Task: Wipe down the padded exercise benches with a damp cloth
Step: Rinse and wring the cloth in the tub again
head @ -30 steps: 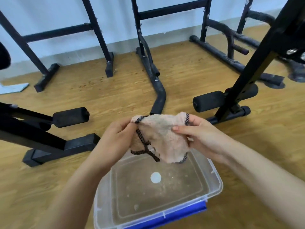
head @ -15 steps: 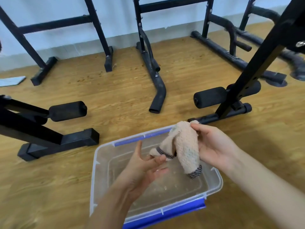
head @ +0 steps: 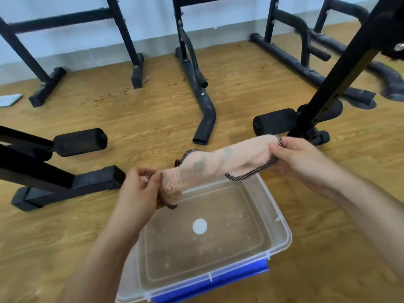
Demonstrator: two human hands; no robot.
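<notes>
Nearest us, a clear plastic tub [head: 284, 243] with a blue latch [head: 218, 281] sits on the wood floor [head: 153, 119]. Over its far edge, clear of the tub, the pink cloth [head: 218, 165] is stretched between 2 hands. Our left hand [head: 137, 193] pinches the near-left end. Our right hand [head: 299, 158] grips the far-right end, fingers curled round it. Beyond lie 2 foam rollers, 1 left [head: 80, 142] and 1 right [head: 275, 122]. Farthest, black steel frames [head: 204, 110] line the pale wall [head: 76, 38].
</notes>
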